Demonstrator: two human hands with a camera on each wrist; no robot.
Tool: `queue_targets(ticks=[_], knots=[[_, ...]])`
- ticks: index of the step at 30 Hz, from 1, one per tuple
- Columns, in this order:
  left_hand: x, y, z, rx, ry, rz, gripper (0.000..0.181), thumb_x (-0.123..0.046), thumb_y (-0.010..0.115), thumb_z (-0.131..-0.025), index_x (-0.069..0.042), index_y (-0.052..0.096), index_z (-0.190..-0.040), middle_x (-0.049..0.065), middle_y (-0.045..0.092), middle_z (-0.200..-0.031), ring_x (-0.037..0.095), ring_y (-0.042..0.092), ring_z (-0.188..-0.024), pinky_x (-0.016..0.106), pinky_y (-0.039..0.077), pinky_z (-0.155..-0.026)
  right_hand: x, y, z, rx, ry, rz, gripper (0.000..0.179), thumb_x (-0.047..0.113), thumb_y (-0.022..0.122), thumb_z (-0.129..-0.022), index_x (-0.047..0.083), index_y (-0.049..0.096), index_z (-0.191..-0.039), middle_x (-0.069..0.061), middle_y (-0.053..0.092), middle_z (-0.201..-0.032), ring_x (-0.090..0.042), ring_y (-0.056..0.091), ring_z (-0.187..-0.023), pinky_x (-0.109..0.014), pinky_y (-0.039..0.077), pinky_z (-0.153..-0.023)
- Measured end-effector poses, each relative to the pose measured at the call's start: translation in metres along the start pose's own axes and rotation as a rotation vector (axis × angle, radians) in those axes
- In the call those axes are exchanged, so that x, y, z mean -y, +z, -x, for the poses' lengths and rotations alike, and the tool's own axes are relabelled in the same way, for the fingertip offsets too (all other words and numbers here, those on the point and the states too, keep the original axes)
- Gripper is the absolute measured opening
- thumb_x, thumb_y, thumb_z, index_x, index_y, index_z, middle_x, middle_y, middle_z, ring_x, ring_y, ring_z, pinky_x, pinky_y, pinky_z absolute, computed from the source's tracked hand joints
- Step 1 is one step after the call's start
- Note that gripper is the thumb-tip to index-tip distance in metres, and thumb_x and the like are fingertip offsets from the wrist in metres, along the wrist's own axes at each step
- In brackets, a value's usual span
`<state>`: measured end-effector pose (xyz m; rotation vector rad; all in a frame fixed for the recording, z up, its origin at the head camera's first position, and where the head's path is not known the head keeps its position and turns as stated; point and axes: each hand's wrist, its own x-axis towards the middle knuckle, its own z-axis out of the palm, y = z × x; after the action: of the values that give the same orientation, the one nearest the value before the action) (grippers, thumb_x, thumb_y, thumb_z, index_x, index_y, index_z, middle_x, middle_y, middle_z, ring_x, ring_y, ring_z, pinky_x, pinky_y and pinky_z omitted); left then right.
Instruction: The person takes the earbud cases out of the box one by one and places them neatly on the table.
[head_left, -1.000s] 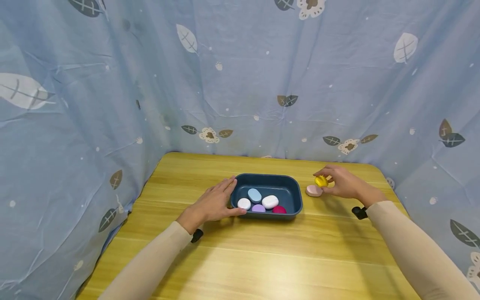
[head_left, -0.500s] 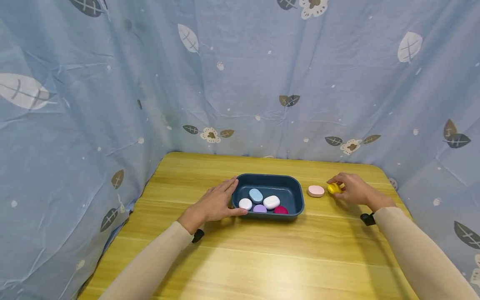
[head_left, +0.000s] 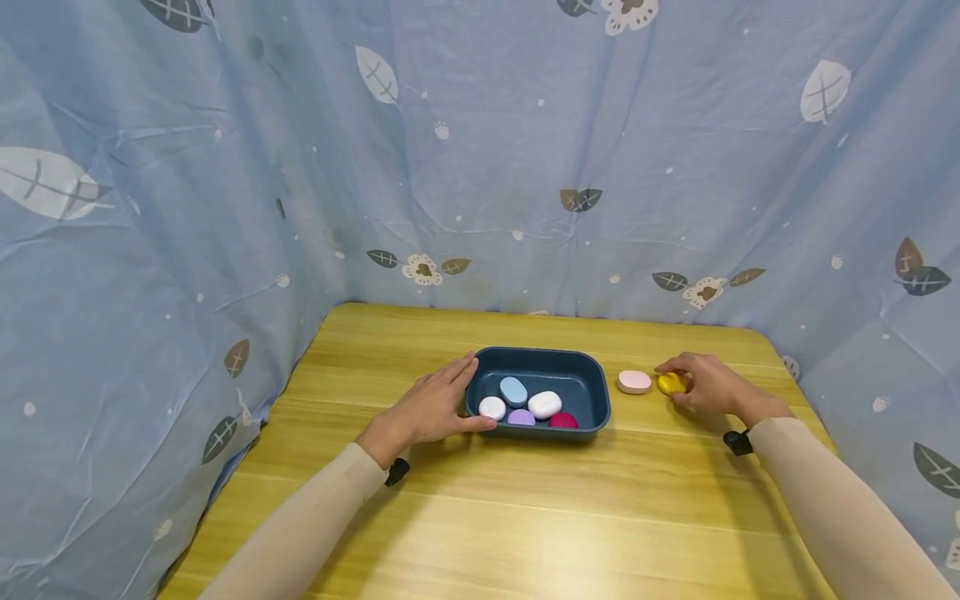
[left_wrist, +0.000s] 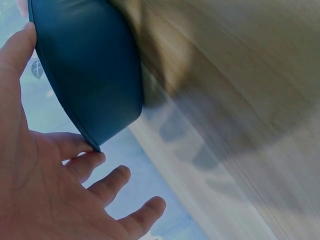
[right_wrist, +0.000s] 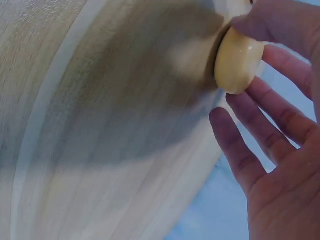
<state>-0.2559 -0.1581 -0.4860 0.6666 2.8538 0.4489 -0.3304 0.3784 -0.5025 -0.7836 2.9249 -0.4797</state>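
My left hand (head_left: 427,407) rests along the left end of a dark blue tub (head_left: 543,365), thumb on the near rim and fingers stretched toward the far corner. In the left wrist view, thumb and index touch the tub's edge (left_wrist: 85,75) while the other fingers spread loosely. To the right of the tub, my right hand (head_left: 712,387) pinches a yellow bar of soap (head_left: 670,383) low at the tabletop. Seen from the right wrist, thumb and fingertips flank the yellow soap (right_wrist: 237,62). A pink oval soap (head_left: 633,382) lies between the tub and the yellow one.
Inside the tub sit several soaps: a light blue (head_left: 513,392), a round white (head_left: 492,408), an oval white (head_left: 545,405), a purple (head_left: 521,418) and a crimson one (head_left: 563,421). A blue patterned curtain (head_left: 480,167) hangs behind the wooden table (head_left: 525,517).
My right hand has carried the yellow soap rightward and down, from over the pink soap to the tabletop on its right. The left hand has stayed at the tub.
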Motion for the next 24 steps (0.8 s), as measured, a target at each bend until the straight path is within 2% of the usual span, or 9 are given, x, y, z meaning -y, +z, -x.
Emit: queue_targets(ticks=[5,9,16,19,24], knots=[[0.001,0.0,0.0,0.0,0.001,0.005,0.124,-0.088,0.067,-0.101,-0.014,0.02,-0.189,0.003,0.013,-0.199,0.041,0.029,-0.181,0.072,0.031,-0.143,0.006,-0.004,0.001,-0.023,-0.009,0.004,0.055,0.016,0.091,-0.101,0.002,0.075,-0.151,-0.026,0.075,-0.136,-0.045,0.076,-0.116,-0.063,0.067,-0.095],[0.001,0.001,-0.001,0.002,0.002,0.005,0.124,-0.088,0.068,-0.101,-0.015,0.019,-0.189,0.003,0.013,-0.199,0.04,0.028,-0.182,0.071,0.03,-0.144,0.018,-0.011,-0.003,-0.05,-0.025,0.014,0.054,0.018,0.088,-0.104,0.003,0.074,-0.154,-0.031,0.071,-0.148,-0.055,0.072,-0.131,-0.075,0.062,-0.106],[0.002,-0.001,0.0,0.003,0.002,0.011,0.123,-0.087,0.069,-0.101,-0.015,0.02,-0.189,0.003,0.013,-0.199,0.041,0.029,-0.182,0.071,0.031,-0.143,0.058,-0.027,-0.019,-0.063,-0.074,0.054,0.054,0.024,0.088,-0.106,0.012,0.073,-0.157,-0.024,0.07,-0.156,-0.053,0.067,-0.144,-0.075,0.057,-0.116],[0.002,0.0,0.0,0.008,0.0,0.015,0.124,-0.088,0.068,-0.101,-0.016,0.019,-0.189,0.002,0.012,-0.199,0.041,0.028,-0.182,0.072,0.031,-0.143,0.077,-0.032,-0.028,-0.048,-0.102,0.058,0.055,0.029,0.087,-0.108,0.015,0.072,-0.158,-0.021,0.07,-0.157,-0.05,0.068,-0.144,-0.074,0.058,-0.116],[0.002,0.0,0.0,0.008,0.008,0.018,0.124,-0.089,0.067,-0.101,-0.017,0.018,-0.189,0.002,0.012,-0.199,0.04,0.027,-0.182,0.072,0.031,-0.143,0.103,-0.033,-0.041,-0.024,-0.175,0.073,0.056,0.028,0.088,-0.106,0.016,0.073,-0.158,-0.018,0.07,-0.156,-0.045,0.071,-0.139,-0.069,0.061,-0.114]])
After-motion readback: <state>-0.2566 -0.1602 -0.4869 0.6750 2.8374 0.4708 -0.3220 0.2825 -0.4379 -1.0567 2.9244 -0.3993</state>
